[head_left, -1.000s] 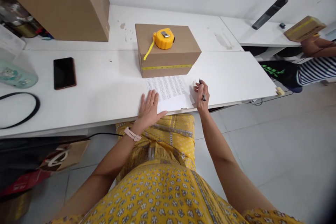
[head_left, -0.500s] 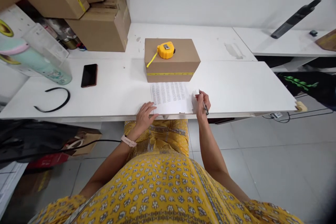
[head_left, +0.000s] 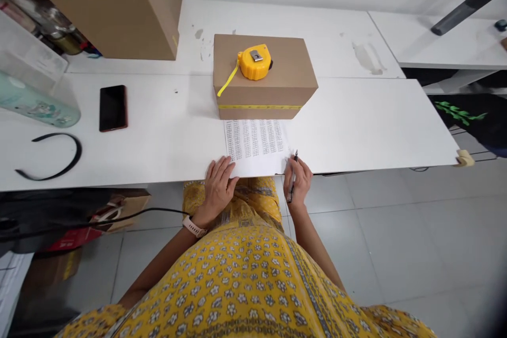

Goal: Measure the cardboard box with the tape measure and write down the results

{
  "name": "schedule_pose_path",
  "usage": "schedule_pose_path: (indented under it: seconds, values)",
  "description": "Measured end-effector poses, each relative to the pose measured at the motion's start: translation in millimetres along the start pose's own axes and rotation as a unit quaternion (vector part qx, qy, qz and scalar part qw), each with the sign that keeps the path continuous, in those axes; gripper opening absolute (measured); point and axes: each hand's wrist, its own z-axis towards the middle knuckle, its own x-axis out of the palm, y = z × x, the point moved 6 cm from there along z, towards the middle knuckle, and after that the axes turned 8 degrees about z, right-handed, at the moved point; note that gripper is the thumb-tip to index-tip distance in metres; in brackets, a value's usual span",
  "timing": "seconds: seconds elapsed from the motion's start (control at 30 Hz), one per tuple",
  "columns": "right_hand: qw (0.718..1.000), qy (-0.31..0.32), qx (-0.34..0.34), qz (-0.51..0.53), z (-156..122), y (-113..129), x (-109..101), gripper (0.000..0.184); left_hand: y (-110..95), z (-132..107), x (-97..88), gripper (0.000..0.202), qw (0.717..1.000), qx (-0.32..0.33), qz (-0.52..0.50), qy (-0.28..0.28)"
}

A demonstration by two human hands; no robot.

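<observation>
A printed sheet of paper (head_left: 257,166) with columns of small text lies at the table's front edge, its far end up against a brown cardboard box (head_left: 257,96). My left hand (head_left: 219,182) rests flat on the sheet's lower left corner, fingers stretched out. At the lower right corner my right hand (head_left: 300,182) is closed around a black-and-clear pen (head_left: 292,185), its tip pointing away from me. On top of the box sits a yellow tape measure (head_left: 255,63) with a short yellow strap hanging toward the front. Yellow tape runs along the box's front face.
To the left lie a smartphone (head_left: 113,108), a black headband (head_left: 75,153) and a mint green bottle (head_left: 39,100). Larger cardboard boxes (head_left: 114,21) stand at the back left. A dark cylindrical object (head_left: 455,16) stands at the back right.
My view has moved closer to the table. My right hand has shifted slightly toward me, the pen now angled differently in its fingers. My left hand stays on the sheet's corner.
</observation>
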Motion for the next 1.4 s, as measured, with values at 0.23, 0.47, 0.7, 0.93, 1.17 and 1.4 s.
schedule_pose_path:
  seconds: [0.23,0.47,0.7,0.93,1.17,1.4]
  values:
    - [0.999,-0.020,0.023,0.035,-10.3,12.4,-10.6,0.030,-1.0,-0.3,0.4,0.045,1.000,0.008,0.006,-0.009]
    - [0.973,0.031,0.089,0.210,11.2,72.1,-0.9,0.054,8.7,-7.7,11.3,0.024,1.000,-0.017,0.000,-0.022]
    - [0.882,0.262,0.182,0.346,-0.5,104.2,80.3,0.026,6.4,-9.2,10.2,0.025,0.998,-0.001,0.003,-0.068]
    - [0.867,0.287,0.173,0.368,3.2,106.2,108.1,0.023,9.3,-9.7,18.9,0.029,1.000,-0.015,-0.003,-0.002]
    - [0.916,0.233,0.120,0.303,2.8,106.4,102.9,0.026,9.4,-10.1,22.1,0.030,0.999,-0.025,-0.031,0.025]
    - [0.918,0.253,0.093,0.291,0.8,101.0,107.2,0.020,8.4,-12.6,18.6,0.023,0.998,0.008,-0.055,-0.012]
